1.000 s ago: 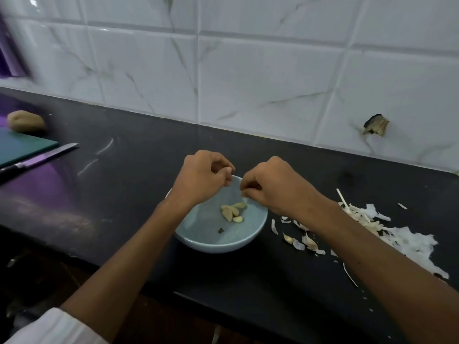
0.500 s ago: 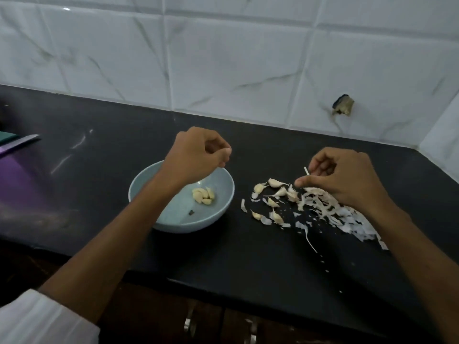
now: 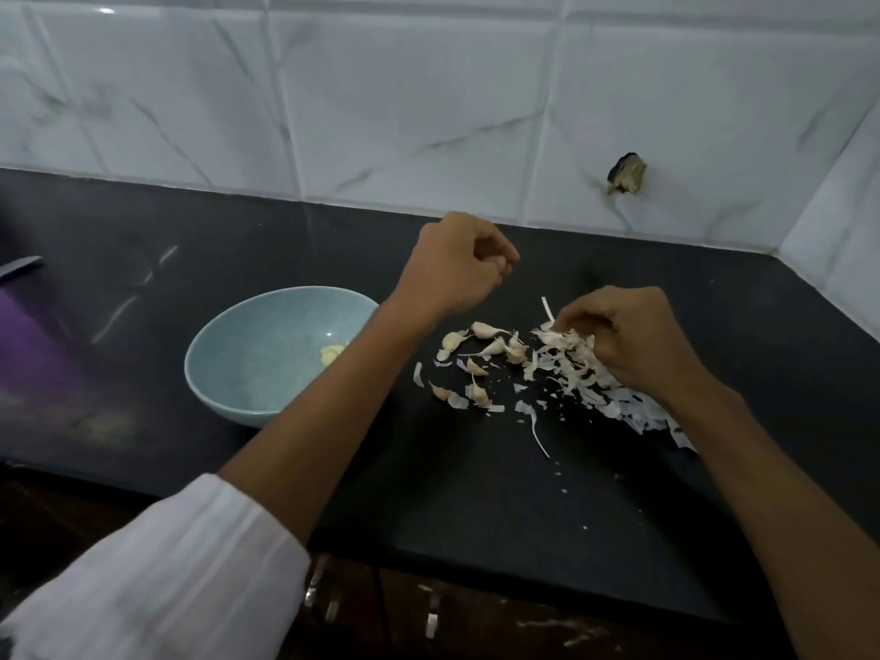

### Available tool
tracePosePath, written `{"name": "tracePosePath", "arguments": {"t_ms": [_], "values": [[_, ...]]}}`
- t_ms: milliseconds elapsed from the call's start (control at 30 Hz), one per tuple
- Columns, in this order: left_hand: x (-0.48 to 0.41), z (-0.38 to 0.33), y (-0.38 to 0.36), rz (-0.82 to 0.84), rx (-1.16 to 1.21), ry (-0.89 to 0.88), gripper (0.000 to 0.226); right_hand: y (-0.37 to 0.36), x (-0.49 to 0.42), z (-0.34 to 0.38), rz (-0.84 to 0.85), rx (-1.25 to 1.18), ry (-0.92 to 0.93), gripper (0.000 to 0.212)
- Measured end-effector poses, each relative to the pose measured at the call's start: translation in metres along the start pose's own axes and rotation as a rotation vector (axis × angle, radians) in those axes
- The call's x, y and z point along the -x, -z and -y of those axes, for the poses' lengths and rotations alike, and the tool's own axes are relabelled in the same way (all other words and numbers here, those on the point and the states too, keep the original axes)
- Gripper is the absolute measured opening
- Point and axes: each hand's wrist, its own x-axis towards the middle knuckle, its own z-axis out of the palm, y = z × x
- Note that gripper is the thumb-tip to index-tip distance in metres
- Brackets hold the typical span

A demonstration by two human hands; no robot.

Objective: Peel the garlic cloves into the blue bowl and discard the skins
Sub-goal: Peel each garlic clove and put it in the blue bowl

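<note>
- One blue bowl (image 3: 247, 335) stands left of centre on the black counter (image 3: 476, 507). It holds a few pale yellow peeled cloves (image 3: 332, 353) against its right inner wall, partly hidden by the left forearm that crosses over the bowl's right rim.
- Several unpeeled garlic cloves (image 3: 483, 330) lie loose on the counter at mid-frame, just right of the bowl and apart from it, their pointed tips turned different ways.
- Touching the right side of that scatter is a heap of papery white skins (image 3: 562, 369), which trails toward the lower right under the right wrist. Small flecks lie below it on the counter.
- Left hand (image 3: 455, 266) is held above the counter, up and to the right of the bowl and just above the cloves. It is curled in a loose fist with the fingertips tucked to the thumb, and I cannot tell whether they pinch anything.
- Right hand (image 3: 633, 340) is palm down on the heap, its fingers curled into the upper edge and gripping a clump of skins.
- A white sleeve (image 3: 157, 578) covers the left arm at the lower left.
- A knife tip (image 3: 21, 268) pokes in at the left edge.
- White marbled tiles (image 3: 381, 111) fill the top of the frame, and one has a dark broken spot (image 3: 627, 173) at the upper right.
</note>
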Motion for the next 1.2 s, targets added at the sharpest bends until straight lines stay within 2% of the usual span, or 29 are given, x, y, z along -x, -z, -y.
{"name": "tracePosePath", "arguments": {"t_ms": [67,100,167,200,267,300,367,400,467,600,667,733,833,933,1033,1100,1133,1200], "values": [[-0.006,0.000,-0.012,0.031,-0.098,0.029,0.028,-0.002,0.002,-0.002,0.020,0.016,0.015,0.046],[-0.009,0.002,-0.017,0.061,-0.152,0.050,0.031,-0.003,0.002,-0.002,0.019,0.013,0.037,0.042],[-0.012,0.005,-0.027,0.121,-0.263,0.095,0.037,-0.003,0.003,-0.004,0.009,-0.023,0.046,0.015],[-0.013,0.007,-0.030,0.142,-0.313,0.117,0.039,-0.002,0.002,-0.003,0.021,-0.023,0.042,0.010],[-0.012,0.012,-0.034,0.169,-0.388,0.152,0.039,-0.003,0.002,-0.007,0.032,-0.005,0.041,0.014],[-0.012,0.014,-0.034,0.183,-0.417,0.165,0.037,-0.004,0.001,-0.010,0.039,-0.012,0.048,0.004],[-0.013,0.018,-0.035,0.208,-0.451,0.186,0.031,-0.005,0.001,-0.012,0.034,0.001,0.053,0.020],[-0.013,0.020,-0.036,0.218,-0.454,0.196,0.030,-0.005,0.001,-0.013,0.027,-0.011,0.045,0.020],[-0.011,0.019,-0.036,0.217,-0.449,0.203,0.024,-0.004,0.000,-0.012,0.042,-0.017,0.031,0.004],[-0.004,0.014,-0.032,0.120,-0.444,0.154,0.019,-0.006,0.000,-0.012,0.068,0.026,0.038,0.008],[0.000,0.013,-0.030,0.139,-0.456,0.148,0.018,-0.005,0.001,-0.013,0.055,0.027,0.026,0.019],[0.005,0.012,-0.031,0.191,-0.485,0.166,0.020,-0.004,0.000,-0.011,0.041,0.019,0.001,0.006],[0.010,0.013,-0.037,0.237,-0.520,0.186,0.023,-0.005,0.001,-0.012,0.043,0.024,-0.035,0.031],[0.012,0.017,-0.043,0.206,-0.494,0.171,0.027,-0.003,0.001,-0.012,0.019,-0.011,-0.032,0.013],[0.012,0.021,-0.047,0.156,-0.496,0.147,0.025,-0.003,0.001,-0.011,0.025,-0.026,-0.041,0.023],[0.011,0.024,-0.049,0.127,-0.498,0.138,0.026,-0.006,0.000,-0.010,0.032,0.012,-0.063,0.045],[0.010,0.025,-0.050,0.122,-0.493,0.137,0.027,-0.006,0.001,-0.009,0.017,0.049,-0.067,0.048],[0.009,0.028,-0.052,0.117,-0.465,0.138,0.031,-0.006,0.001,-0.010,-0.017,0.066,-0.068,0.033]]}}
